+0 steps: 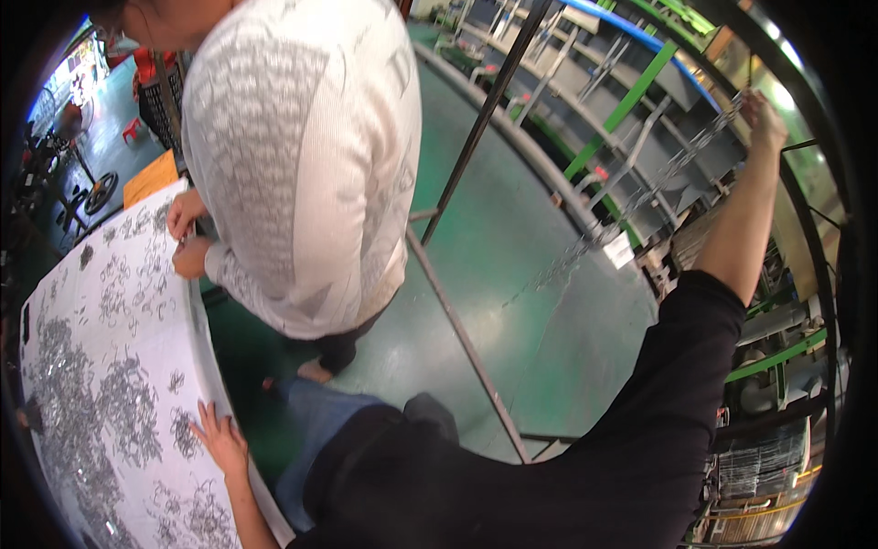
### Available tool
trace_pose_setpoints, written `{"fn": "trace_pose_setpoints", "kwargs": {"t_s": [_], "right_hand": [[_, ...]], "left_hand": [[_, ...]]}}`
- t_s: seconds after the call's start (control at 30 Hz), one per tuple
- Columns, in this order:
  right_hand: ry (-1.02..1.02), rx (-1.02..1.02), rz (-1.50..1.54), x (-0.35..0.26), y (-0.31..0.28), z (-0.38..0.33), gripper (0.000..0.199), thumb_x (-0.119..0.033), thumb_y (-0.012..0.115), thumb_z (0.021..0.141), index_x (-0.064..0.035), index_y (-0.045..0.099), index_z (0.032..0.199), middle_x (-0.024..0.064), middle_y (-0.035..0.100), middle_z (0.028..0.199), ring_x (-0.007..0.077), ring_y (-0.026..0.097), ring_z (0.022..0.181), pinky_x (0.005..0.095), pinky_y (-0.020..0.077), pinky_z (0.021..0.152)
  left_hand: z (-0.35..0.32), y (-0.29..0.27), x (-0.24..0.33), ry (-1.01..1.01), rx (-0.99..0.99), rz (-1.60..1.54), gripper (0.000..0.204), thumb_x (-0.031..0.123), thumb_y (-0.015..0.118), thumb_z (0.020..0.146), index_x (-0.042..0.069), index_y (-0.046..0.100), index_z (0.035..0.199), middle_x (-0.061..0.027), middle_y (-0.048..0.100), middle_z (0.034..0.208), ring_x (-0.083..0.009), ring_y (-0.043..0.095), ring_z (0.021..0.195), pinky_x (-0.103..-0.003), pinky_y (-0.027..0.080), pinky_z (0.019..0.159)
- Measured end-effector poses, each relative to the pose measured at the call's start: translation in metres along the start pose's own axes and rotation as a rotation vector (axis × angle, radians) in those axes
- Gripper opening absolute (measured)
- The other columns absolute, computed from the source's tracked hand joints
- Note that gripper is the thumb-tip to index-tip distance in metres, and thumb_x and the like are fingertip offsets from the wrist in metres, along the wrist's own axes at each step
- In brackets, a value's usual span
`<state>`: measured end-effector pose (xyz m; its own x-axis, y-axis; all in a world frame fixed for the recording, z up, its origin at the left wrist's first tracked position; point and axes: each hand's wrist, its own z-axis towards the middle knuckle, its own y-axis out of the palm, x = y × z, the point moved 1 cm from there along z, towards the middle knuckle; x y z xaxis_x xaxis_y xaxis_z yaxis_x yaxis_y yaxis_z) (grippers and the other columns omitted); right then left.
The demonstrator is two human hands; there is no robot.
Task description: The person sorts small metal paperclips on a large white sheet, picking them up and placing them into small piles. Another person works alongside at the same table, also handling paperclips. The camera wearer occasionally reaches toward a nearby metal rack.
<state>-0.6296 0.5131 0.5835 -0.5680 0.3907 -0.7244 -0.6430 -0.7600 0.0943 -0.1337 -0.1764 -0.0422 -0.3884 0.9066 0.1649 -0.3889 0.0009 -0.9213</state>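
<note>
Head view: left hand (218, 439) rests open on the white desk (197, 320) for support near small silvery metal pieces (128, 403), while right hand (762, 114) grips a hanging silvery chain (640, 197) far right.

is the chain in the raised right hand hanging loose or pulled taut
Hanging loose: the long silvery metal chain sags in a curve from the raised right hand down toward the green floor.

The left hand (219, 441) rests flat on the white table (137, 274), beside heaps of small metal clips (123, 403). The right hand (764, 114), well away from the table, grips a hanging clip chain (640, 197). A co-worker (302, 156) stands at the table's far edge.
</note>
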Motion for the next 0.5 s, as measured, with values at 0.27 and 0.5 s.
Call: {"fn": "trace_pose_setpoints", "kwargs": {"t_s": [0.27, 0.5], "right_hand": [[-0.318, 0.202, 0.070, 0.125, -0.078, -0.158, 0.010, -0.006, 0.062, 0.089, 0.0034, 0.062, 0.086, 0.0088, 0.064, 0.073, 0.0128, 0.056, 0.052, 0.0228, 0.0448, 0.046], [0.640, -0.143, -0.514, 0.401, -0.127, -0.495, 0.012, -0.014, 0.064, 0.084, -0.0033, 0.068, 0.086, 0.0054, 0.061, 0.062, 0.0129, 0.054, 0.047, 0.0264, 0.0390, 0.038]], "left_hand": [[0.002, -0.006, 0.002, 0.012, -0.047, 0.051, 0.016, -0.002, 0.056, 0.079, 0.003, 0.066, 0.091, -0.0139, 0.046, 0.140, -0.0336, 0.032, 0.140, -0.061, 0.014, 0.113], [0.006, -0.010, 0.007, -0.007, -0.085, 0.056, 0.019, -0.002, 0.055, 0.080, 0.003, 0.065, 0.095, -0.0143, 0.046, 0.140, -0.0340, 0.031, 0.140, -0.060, 0.014, 0.113]]}}
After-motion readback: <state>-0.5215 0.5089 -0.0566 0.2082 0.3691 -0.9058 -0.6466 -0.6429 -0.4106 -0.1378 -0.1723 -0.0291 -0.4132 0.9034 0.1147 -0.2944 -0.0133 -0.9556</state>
